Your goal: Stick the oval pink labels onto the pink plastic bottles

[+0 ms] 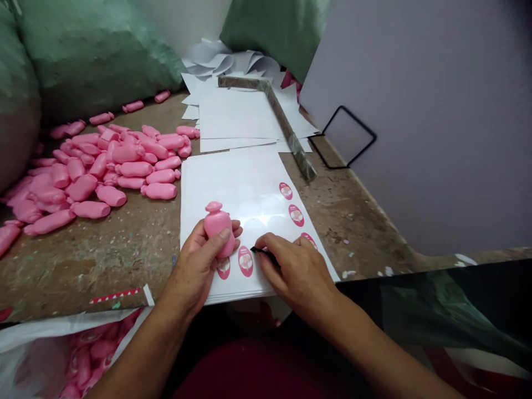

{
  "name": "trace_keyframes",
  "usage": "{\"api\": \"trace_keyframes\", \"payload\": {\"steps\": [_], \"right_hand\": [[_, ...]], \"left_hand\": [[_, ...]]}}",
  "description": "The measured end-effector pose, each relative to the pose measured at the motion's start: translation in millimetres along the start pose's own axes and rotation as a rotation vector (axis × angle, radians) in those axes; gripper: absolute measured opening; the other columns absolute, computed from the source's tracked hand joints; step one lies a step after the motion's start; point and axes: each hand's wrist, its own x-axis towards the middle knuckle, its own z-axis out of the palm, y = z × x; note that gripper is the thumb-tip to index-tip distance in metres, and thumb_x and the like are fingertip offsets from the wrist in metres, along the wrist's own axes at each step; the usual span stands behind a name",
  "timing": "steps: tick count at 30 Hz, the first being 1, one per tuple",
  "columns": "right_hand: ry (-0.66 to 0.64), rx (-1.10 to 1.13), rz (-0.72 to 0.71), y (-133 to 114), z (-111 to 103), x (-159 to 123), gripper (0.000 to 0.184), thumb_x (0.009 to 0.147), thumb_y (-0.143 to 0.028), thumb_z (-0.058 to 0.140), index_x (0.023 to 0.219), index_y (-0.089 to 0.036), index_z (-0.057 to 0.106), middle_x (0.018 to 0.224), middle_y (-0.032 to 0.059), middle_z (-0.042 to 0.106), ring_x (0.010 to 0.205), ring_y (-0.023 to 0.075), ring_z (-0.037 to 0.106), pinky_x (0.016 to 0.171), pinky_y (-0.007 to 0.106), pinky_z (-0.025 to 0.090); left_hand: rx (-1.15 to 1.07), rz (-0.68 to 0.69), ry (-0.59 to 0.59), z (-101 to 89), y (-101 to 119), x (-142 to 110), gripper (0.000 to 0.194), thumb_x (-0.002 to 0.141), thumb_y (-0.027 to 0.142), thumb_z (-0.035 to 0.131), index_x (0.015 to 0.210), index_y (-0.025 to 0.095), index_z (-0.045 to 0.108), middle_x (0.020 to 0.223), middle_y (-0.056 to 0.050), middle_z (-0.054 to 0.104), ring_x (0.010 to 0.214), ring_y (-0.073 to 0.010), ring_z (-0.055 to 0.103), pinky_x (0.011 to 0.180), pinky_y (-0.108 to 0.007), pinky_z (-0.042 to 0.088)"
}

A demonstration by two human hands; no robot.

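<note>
A small pink plastic bottle (218, 228) stands nearly upright in my left hand (195, 263), with the thumb across its front. Beneath both hands lies a stack of white sticker sheets (233, 180). My right hand (297, 271) is closed around a thin black pointed tool (266, 253), its kind unclear. The tool's tip is by the top of an oval pink label (245, 261) on the top sheet. Another label (223, 269) is partly covered by the left hand and bottle. Several more oval labels (296, 215) run along the sheet's right side.
Many pink bottles (133, 169) lie heaped on the worn wooden table (137, 244) at left. White papers (236, 113) and an L-shaped bar (286, 124) are behind the sheets. A black wire frame (361, 151) stands right; an open bag (50, 327) of bottles sits below the front edge.
</note>
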Motion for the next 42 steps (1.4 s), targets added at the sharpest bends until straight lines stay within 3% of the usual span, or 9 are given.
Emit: {"api": "trace_keyframes", "payload": {"steps": [9, 15, 21, 26, 31, 33, 38, 42], "right_hand": [[0.064, -0.051, -0.02, -2.6, 1.9, 0.9, 0.016, 0.092, -0.017, 0.048, 0.086, -0.017, 0.062, 0.067, 0.0014, 0.069, 0.051, 0.0174, 0.052, 0.064, 0.031, 0.028], [0.052, -0.026, 0.019, -5.3, 1.6, 6.7, 0.013, 0.09, -0.017, 0.049, 0.084, -0.018, 0.061, 0.064, 0.0001, 0.067, 0.052, 0.0163, 0.05, 0.062, 0.03, 0.026], [-0.118, 0.102, 0.104, -0.7, -8.8, 11.6, 0.01, 0.09, -0.022, 0.051, 0.089, -0.022, 0.062, 0.071, -0.0001, 0.071, 0.059, 0.0173, 0.057, 0.063, 0.029, 0.03], [-0.103, -0.006, 0.066, -1.4, -9.1, 9.9, 0.015, 0.093, -0.021, 0.047, 0.091, -0.02, 0.061, 0.072, 0.0017, 0.072, 0.058, 0.0168, 0.057, 0.069, 0.033, 0.031], [-0.127, -0.079, 0.126, -5.0, -4.2, 16.7, 0.017, 0.09, -0.033, 0.058, 0.079, -0.019, 0.061, 0.07, 0.0033, 0.071, 0.056, 0.0163, 0.054, 0.071, 0.035, 0.032], [-0.144, 0.068, 0.213, -3.9, -8.2, 18.9, 0.021, 0.085, -0.034, 0.062, 0.07, -0.02, 0.057, 0.061, -0.0003, 0.063, 0.056, 0.015, 0.05, 0.069, 0.033, 0.033], [-0.168, 0.822, 0.383, -0.9, -29.1, 16.8, 0.03, 0.077, -0.047, 0.062, 0.065, -0.022, 0.052, 0.058, -0.0033, 0.052, 0.054, 0.0116, 0.041, 0.052, 0.025, 0.03], [-0.135, 0.97, 0.383, -6.1, -36.4, 13.9, 0.025, 0.075, -0.043, 0.064, 0.067, -0.021, 0.056, 0.057, -0.0035, 0.05, 0.053, 0.0105, 0.039, 0.048, 0.024, 0.028]], "left_hand": [[0.029, -0.01, 0.007, 1.6, -6.5, 3.6, 0.044, 0.078, 0.03, 0.076, 0.118, 0.02, 0.059, 0.102, -0.007, 0.074, 0.106, -0.023, 0.067, 0.096, -0.038, 0.049], [0.037, -0.031, -0.018, -0.4, -5.7, 3.8, 0.05, 0.081, 0.033, 0.074, 0.126, 0.021, 0.055, 0.099, -0.007, 0.074, 0.105, -0.0231, 0.067, 0.093, -0.036, 0.05], [-0.054, -0.047, 0.001, 1.4, -1.9, 5.9, 0.04, 0.087, 0.029, 0.068, 0.123, 0.019, 0.055, 0.093, -0.008, 0.075, 0.099, -0.0231, 0.07, 0.09, -0.037, 0.054], [-0.147, -0.105, 0.041, 0.9, 2.7, 6.5, 0.029, 0.088, 0.02, 0.063, 0.116, 0.017, 0.058, 0.094, -0.009, 0.075, 0.094, -0.0225, 0.073, 0.095, -0.04, 0.056], [-0.176, -0.112, 0.033, 0.6, 4.3, 6.7, 0.019, 0.09, 0.02, 0.061, 0.108, 0.013, 0.063, 0.097, -0.01, 0.075, 0.091, -0.0203, 0.073, 0.092, -0.037, 0.058], [-0.177, -0.105, 0.033, 1.2, 4.3, 7.1, 0.019, 0.091, 0.02, 0.06, 0.107, 0.012, 0.064, 0.095, -0.01, 0.075, 0.089, -0.0198, 0.073, 0.091, -0.036, 0.058], [-0.134, -0.079, 0.04, 2.8, 2.8, 6.2, 0.019, 0.088, 0.019, 0.064, 0.106, 0.014, 0.064, 0.091, -0.008, 0.074, 0.087, -0.0175, 0.072, 0.084, -0.028, 0.057], [-0.044, -0.075, -0.061, 6.9, 2.6, -5.6, 0.022, 0.085, 0.026, 0.07, 0.104, 0.017, 0.065, 0.091, -0.004, 0.072, 0.078, -0.013, 0.068, 0.072, -0.021, 0.055]]}}
